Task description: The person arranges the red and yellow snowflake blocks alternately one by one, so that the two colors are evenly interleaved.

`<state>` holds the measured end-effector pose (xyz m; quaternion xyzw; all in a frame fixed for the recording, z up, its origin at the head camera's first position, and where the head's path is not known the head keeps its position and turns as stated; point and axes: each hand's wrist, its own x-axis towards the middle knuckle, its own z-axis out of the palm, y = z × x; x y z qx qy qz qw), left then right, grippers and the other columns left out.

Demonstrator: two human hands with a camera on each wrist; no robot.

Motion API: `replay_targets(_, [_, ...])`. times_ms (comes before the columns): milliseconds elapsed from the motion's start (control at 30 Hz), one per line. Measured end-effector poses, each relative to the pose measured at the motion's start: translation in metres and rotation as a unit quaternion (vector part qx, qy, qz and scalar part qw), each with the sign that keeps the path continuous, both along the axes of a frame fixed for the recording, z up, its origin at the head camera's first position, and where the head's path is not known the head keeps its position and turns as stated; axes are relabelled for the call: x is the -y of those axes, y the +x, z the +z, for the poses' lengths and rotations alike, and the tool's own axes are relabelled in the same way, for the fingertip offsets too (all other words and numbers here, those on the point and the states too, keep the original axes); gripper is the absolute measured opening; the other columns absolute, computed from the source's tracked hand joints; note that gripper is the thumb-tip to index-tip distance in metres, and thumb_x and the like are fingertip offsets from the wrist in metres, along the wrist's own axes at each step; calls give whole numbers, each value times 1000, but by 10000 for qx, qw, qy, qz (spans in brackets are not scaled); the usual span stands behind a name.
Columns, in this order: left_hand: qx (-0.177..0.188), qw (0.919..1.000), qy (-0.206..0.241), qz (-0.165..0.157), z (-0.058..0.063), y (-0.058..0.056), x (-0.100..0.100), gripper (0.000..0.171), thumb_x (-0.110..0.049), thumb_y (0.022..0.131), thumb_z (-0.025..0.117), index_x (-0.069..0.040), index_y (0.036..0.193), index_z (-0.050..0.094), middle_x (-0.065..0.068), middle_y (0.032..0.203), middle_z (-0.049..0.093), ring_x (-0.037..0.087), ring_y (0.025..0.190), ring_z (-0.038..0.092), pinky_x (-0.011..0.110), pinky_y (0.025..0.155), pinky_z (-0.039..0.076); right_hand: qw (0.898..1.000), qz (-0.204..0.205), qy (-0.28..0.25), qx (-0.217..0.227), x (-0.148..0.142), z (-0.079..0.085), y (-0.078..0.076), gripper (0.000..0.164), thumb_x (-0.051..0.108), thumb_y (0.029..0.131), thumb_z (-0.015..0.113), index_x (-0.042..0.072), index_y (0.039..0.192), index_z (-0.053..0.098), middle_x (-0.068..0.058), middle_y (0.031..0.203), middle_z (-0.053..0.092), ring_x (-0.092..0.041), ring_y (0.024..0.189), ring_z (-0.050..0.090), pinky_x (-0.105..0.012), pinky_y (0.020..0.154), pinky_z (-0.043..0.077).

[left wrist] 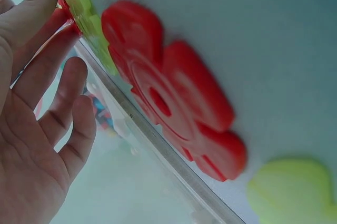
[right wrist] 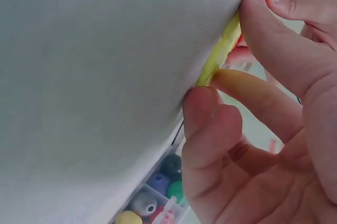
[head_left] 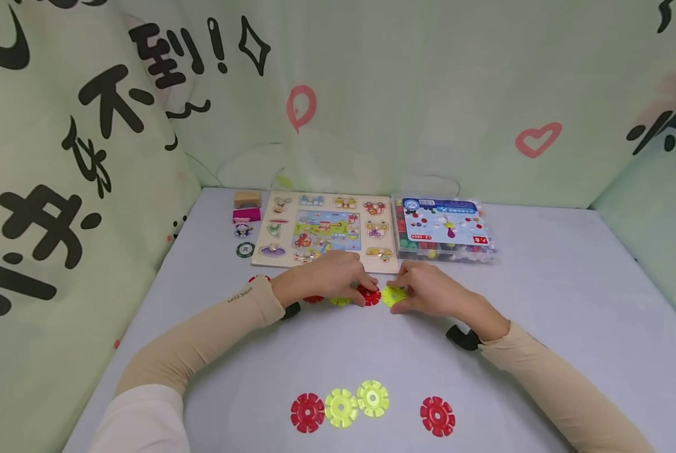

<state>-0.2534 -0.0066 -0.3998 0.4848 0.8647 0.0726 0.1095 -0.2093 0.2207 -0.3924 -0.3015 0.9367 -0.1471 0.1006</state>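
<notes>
In the head view my left hand (head_left: pixel 338 275) holds a red flower-shaped plastic disc (head_left: pixel 370 298) between thumb and fingers. Right beside it, my right hand (head_left: pixel 431 290) pinches a yellow-green disc (head_left: pixel 392 296) of the same notched kind. The right wrist view shows this yellow-green disc (right wrist: pixel 221 50) nearly edge-on between thumb and fingertips. Whether the two held discs are joined cannot be told. Left of them runs a row with another yellow-green disc (head_left: pixel 340 302) and a red disc (head_left: pixel 313 299), partly covered by my left hand and arm.
Nearer me lie a red disc (head_left: pixel 307 413), two yellow-green discs (head_left: pixel 341 408) (head_left: pixel 373 398) and a separate red disc (head_left: pixel 437 416). Behind my hands are a wooden puzzle board (head_left: pixel 261 251) and a clear bead box (head_left: pixel 445 251). Small blocks (head_left: pixel 247 199) and a figurine (head_left: pixel 243 228) stand left.
</notes>
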Motion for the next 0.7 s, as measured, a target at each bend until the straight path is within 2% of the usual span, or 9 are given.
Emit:
replay_targets(167, [34,10000,23,-21,0,0,0,41,-48,81,69,-33,119,66,-17,120,65,12,69,43,23,58,28,9999,-108,28,-17,1,2,3,52,37,71,82,11,114,70,-1,89,58,-10,71,47,-20,59,42])
replay_targets(300, [94,10000,7,-28,1,-1,-1,40,-48,81,70,-33,118,67,-17,121,65,10,75,48,22,60,32,9993,-297,94,-203,1,1,8,51,40,69,82,12,110,72,0,87,59,-9,72,46,-21,60,40])
replay_targets(367, [164,9999,16,-21,2,-2,-2,39,-47,81,71,-33,117,67,-16,119,66,7,81,51,20,63,36,9989,-353,84,-296,4,3,14,50,42,68,83,13,107,73,2,88,59,-9,73,48,-21,62,41])
replay_targets(433, [228,9997,37,-14,2,-3,-3,40,-47,80,71,-32,117,68,-15,113,69,7,84,52,21,65,39,9990,-231,19,-369,11,6,25,47,43,68,83,14,105,74,3,90,60,-9,76,51,-21,63,43])
replay_targets(567, [373,9990,237,46,3,-5,-8,41,-47,80,71,-31,118,68,-14,104,71,5,82,56,21,68,45,9965,668,-150,-481,36,11,55,44,44,73,78,18,107,72,5,98,61,-7,85,56,-23,72,50])
replay_targets(700, [237,9990,369,-52,2,-5,-17,44,-50,80,70,-31,120,65,-15,109,70,2,83,56,20,67,43,9814,1831,-73,-565,64,7,87,45,49,80,71,23,116,67,9,104,59,-2,93,53,-22,79,50])
